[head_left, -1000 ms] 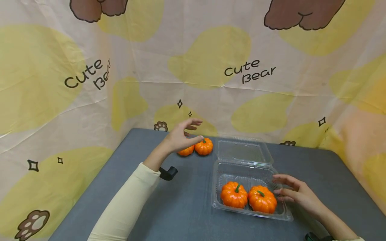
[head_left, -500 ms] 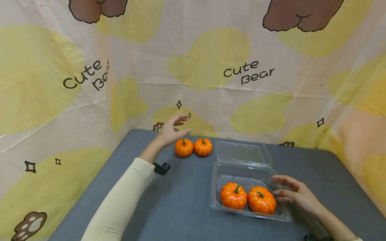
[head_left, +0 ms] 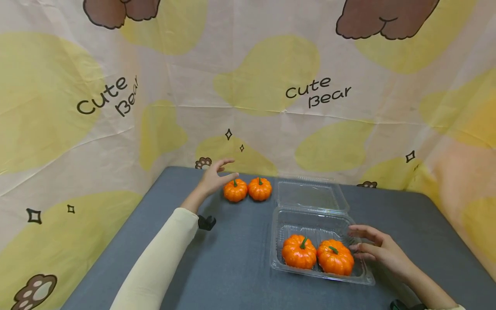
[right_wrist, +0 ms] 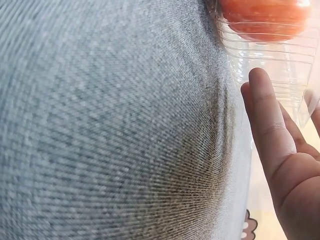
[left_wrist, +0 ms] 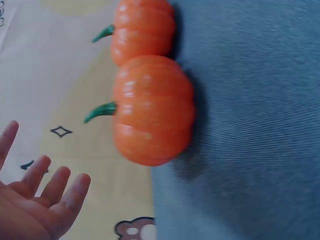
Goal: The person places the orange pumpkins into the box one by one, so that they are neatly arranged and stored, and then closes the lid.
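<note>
Two glossy orange toy pumpkins with green stems stand side by side at the back: a left one and a right one. My left hand is just left of and above the left one, fingers spread and holding nothing; the left wrist view shows that pumpkin apart from the fingertips. Two more pumpkins, one left and one right, sit in the front of a clear plastic clamshell box. Against its right wall is my right hand, with relaxed, nearly straight fingers.
The box's hinged lid lies folded back toward the rear. A grey cloth covers the table. Behind and to the left hangs a printed curtain, close to the rear pumpkins.
My left hand has drawn back leftward from above the rear pumpkins, uncovering the left one, then lowered beside it. The right hand stays at the box.
</note>
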`<state>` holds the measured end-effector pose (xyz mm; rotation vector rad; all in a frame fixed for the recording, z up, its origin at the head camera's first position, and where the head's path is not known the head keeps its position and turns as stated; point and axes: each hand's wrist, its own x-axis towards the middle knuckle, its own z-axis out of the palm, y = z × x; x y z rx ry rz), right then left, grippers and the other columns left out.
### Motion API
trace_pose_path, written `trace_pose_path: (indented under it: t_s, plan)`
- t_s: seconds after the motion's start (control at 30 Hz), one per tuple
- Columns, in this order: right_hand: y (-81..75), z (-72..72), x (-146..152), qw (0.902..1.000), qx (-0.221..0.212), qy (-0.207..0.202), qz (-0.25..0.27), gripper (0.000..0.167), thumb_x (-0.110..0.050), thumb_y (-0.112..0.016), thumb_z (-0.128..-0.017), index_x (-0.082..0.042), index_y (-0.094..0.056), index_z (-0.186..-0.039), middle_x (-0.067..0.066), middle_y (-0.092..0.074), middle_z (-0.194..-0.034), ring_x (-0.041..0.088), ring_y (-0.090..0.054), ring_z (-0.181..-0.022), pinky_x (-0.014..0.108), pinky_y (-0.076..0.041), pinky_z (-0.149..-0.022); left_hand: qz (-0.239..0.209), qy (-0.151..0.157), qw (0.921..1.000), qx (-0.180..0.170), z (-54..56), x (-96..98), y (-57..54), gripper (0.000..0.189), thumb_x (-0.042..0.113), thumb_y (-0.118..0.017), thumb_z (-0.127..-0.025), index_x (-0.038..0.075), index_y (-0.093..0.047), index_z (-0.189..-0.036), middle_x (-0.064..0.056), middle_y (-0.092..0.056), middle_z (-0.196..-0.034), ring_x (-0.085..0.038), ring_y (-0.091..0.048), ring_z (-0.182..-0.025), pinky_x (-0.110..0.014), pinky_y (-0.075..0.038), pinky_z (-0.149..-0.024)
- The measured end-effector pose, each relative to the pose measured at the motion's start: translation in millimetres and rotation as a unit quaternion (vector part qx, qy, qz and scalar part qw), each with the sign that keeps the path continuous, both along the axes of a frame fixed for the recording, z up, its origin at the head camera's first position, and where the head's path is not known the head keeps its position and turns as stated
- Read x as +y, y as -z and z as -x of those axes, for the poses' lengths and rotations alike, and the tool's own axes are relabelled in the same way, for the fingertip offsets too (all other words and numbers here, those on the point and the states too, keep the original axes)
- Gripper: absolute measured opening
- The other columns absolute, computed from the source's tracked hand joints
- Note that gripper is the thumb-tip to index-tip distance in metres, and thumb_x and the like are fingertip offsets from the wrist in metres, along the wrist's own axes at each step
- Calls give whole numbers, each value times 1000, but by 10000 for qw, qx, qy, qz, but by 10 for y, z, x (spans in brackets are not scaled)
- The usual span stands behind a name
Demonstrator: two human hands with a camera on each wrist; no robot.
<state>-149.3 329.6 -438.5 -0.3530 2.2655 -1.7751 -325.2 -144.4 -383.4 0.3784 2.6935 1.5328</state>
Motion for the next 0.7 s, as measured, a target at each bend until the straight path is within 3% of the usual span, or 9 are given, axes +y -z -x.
trace_pose_path:
  t_s: [0.2,0.37,0.5,0.7]
  plan:
    - [-1,-3,-14,9998,-51,115,-131,47,-7,-54,-96,6,-38,-138,-21,-59,-118,13,-69,-97,34,-59,-77,120,-136,9998,-129,26,3,214,58,40,-67,-87,27,-47,-140,-4,-32,-155,-38,-36,-137,-60,-34,-107]
    - [-3,0,5,10000,-30,17,-24,43,-5,-52,-97,-1,-43,-138,-22,-59,-119,12,-69,-97,33,-59,-77,138,-193,9994,-235,52,-2,392,61,37,-68,-87,21,-47,-141,-10,-38,-152,-40,-41,-133,-55,-37,-107]
    - [-2,3,17,10000,-22,-63,67,40,-3,-51,-97,-11,-49,-137,-22,-59,-120,12,-69,-97,33,-59,-76,78,-218,9993,-299,68,0,484,63,35,-70,-85,16,-47,-141,-12,-41,-149,-40,-45,-130,-55,-38,-106]
    - [-7,2,5,9999,-94,47,-62,43,-6,-53,-97,-1,-43,-138,-22,-59,-119,12,-69,-97,33,-59,-77,-70,-343,9987,-377,100,-8,578,62,30,-72,-83,14,-50,-139,-17,-43,-146,-38,-49,-128,-52,-42,-104]
